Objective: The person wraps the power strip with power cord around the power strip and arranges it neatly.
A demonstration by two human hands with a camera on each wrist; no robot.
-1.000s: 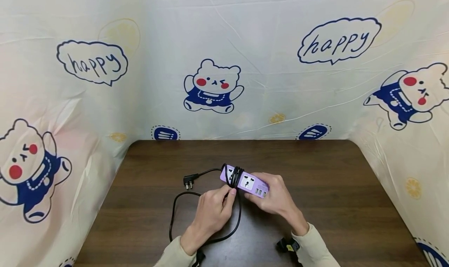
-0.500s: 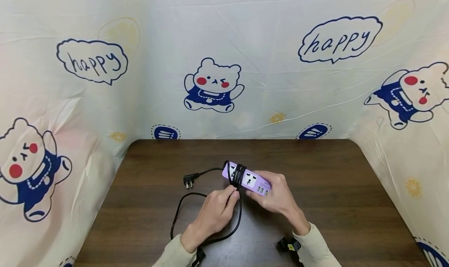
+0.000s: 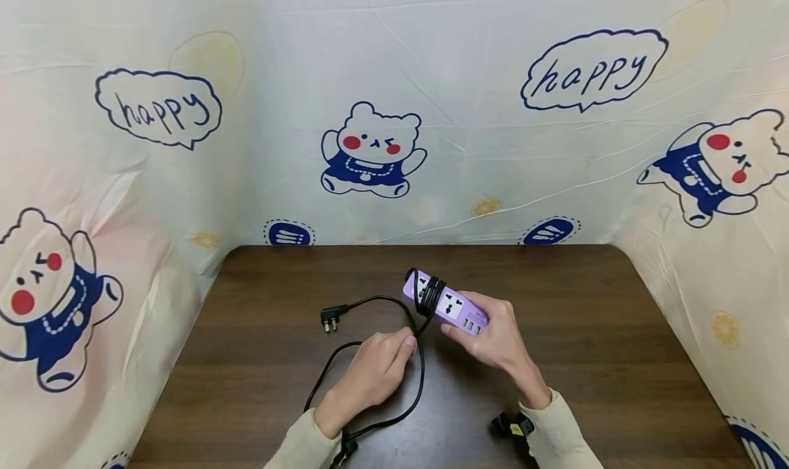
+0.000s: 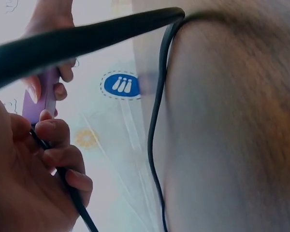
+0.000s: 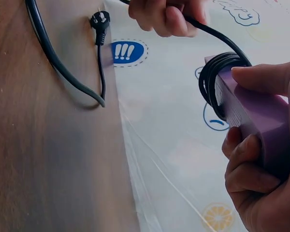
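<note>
A purple power strip [image 3: 466, 313] is gripped at its USB end by my right hand [image 3: 498, 332], seen close up in the right wrist view [image 5: 266, 150]. Black cord [image 3: 430, 296] is wound in several turns round the strip near its far end. My left hand [image 3: 376, 370] pinches the cord just below and left of the strip; in the left wrist view the fingers of this hand [image 4: 43, 174] curl round it. From there the loose cord [image 3: 422, 380] loops over the table, and its black plug [image 3: 333, 316] lies left of the strip with prongs showing.
The brown wooden table [image 3: 585, 318] has a patterned cloth [image 3: 468, 147] hanging behind and at both sides. A black wrist device [image 3: 511, 425] sits at the right sleeve, another dark one [image 3: 346, 448] at the left sleeve.
My right hand and the strip have moved right and slightly up, away from my left hand. More cord now shows between the wound turns and my left fingers.
</note>
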